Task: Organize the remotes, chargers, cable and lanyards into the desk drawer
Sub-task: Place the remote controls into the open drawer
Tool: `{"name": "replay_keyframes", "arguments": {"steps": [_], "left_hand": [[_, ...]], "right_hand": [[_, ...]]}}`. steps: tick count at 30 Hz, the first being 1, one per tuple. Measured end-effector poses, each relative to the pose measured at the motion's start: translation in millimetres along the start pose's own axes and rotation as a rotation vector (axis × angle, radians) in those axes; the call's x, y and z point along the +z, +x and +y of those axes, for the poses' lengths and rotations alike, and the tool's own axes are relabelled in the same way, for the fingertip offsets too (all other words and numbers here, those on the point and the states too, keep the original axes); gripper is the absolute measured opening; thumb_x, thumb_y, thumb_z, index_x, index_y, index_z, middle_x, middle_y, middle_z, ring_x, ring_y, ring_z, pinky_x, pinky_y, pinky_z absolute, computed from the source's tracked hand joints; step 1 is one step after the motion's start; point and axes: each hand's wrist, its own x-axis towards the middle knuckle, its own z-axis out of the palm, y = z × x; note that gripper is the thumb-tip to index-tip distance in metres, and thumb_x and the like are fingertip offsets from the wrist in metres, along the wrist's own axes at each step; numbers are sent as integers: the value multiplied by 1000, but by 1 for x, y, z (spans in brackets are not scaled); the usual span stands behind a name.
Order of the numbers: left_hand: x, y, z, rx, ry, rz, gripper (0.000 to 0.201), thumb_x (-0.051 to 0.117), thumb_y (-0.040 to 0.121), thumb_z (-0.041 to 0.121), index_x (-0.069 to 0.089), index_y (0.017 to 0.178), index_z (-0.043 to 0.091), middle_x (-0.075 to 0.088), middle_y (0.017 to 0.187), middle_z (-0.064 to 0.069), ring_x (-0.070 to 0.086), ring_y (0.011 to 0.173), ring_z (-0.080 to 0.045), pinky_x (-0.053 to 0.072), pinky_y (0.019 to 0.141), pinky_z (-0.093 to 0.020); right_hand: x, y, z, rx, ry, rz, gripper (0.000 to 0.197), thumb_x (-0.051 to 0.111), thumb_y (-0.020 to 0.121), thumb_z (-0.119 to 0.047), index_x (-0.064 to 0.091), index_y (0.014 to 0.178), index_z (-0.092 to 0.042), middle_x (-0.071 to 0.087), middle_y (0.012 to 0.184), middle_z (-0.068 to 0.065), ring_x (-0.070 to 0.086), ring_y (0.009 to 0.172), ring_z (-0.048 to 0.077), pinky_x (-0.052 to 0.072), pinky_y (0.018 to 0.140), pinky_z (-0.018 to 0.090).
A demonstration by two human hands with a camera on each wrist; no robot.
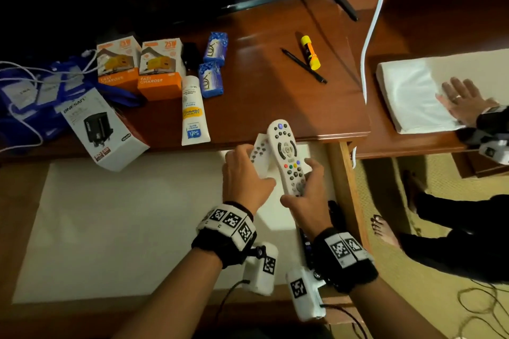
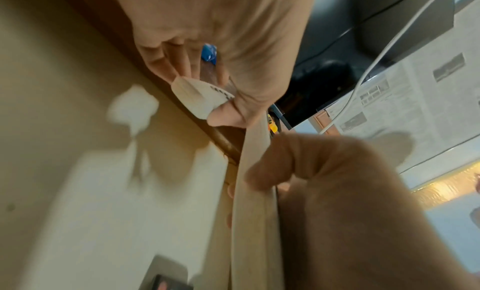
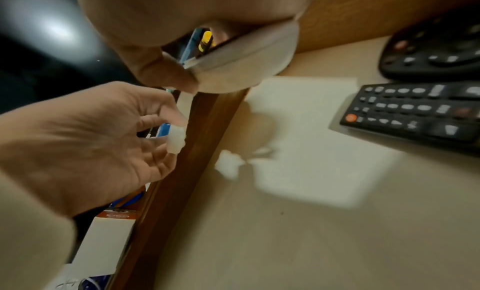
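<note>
Both hands hover over the open drawer (image 1: 137,228) — the right hand (image 1: 304,195) grips a white remote (image 1: 287,155), the left hand (image 1: 242,176) holds a second one (image 1: 259,150) just beside it. Two black remotes (image 3: 420,111) lie at the drawer's right; chargers (image 1: 137,69) and lanyards (image 1: 30,93) sit on the desk (image 1: 275,91), far left.

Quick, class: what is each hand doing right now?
Left hand: grips a smaller white remote.
Right hand: grips the larger white remote.
</note>
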Motion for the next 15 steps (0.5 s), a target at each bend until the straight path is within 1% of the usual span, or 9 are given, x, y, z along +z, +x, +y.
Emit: {"name": "replay_keyframes", "arguments": {"steps": [2, 3, 5, 6, 8, 11, 12, 14, 15], "left_hand": [[10, -14, -8, -56, -42, -108, 82, 77, 66, 23, 32, 135, 21, 48, 129, -1, 48, 116, -24, 44, 97, -36], [16, -22, -11, -92, -56, -171, 88, 76, 67, 22, 27, 140, 22, 51, 128, 0, 49, 116, -24, 44, 97, -36], [30, -33, -22, -165, -75, -292, 93, 74, 68, 21, 21, 145, 23, 54, 124, 0, 53, 114, -24, 45, 95, -35], [38, -37, -28, -210, -83, -344, 94, 74, 68, 21, 21, 145, 23, 54, 123, 0, 54, 114, -24, 45, 95, -35], [50, -43, -42, -299, -104, -425, 92, 75, 68, 21, 25, 145, 18, 55, 123, -3, 55, 114, -24, 45, 95, -33], [56, -45, -61, -371, -79, -451, 85, 72, 67, 21, 33, 142, 16, 51, 127, -8, 54, 114, -26, 46, 96, -35], [56, -45, -66, -389, -58, -446, 84, 72, 69, 22, 33, 143, 17, 47, 130, -9, 51, 117, -27, 45, 98, -37], [57, -43, -76, -416, 6, -417, 82, 71, 72, 25, 31, 143, 19, 41, 136, -10, 47, 122, -29, 43, 102, -40], [56, -41, -79, -425, 39, -395, 79, 70, 74, 25, 31, 143, 20, 38, 137, -11, 45, 123, -30, 42, 103, -40]], "right_hand": [[-1, -8, 9, 4, 8, 2, 70, 63, 65, -19, 32, 129, -19, 57, 98, -8, 58, 79, 7, 49, 64, 27], [0, -11, 12, 15, 6, 12, 62, 61, 73, -26, 35, 128, -17, 57, 99, -9, 57, 81, 5, 46, 65, 23], [3, -14, 18, 84, 1, 18, 44, 59, 87, -34, 40, 123, -17, 60, 99, -8, 60, 84, 8, 45, 65, 21], [4, -14, 21, 133, -7, 10, 37, 59, 90, -35, 44, 119, -18, 61, 96, -7, 62, 83, 9, 45, 63, 19], [7, -16, 28, 222, -40, -3, 31, 60, 89, -35, 48, 111, -17, 63, 92, -5, 63, 79, 10, 44, 57, 18], [11, -15, 38, 303, -125, -15, 34, 66, 83, -33, 49, 104, -13, 62, 93, 1, 61, 78, 10, 43, 56, 23], [13, -15, 41, 321, -148, -23, 35, 68, 81, -31, 49, 102, -11, 62, 93, 3, 61, 77, 12, 44, 56, 25], [16, -13, 46, 355, -221, -44, 34, 73, 76, -26, 49, 94, -10, 62, 89, 5, 63, 75, 17, 52, 55, 33], [17, -11, 48, 375, -274, -68, 33, 75, 73, -24, 51, 90, -10, 62, 85, 5, 65, 75, 20, 56, 57, 35]]}}
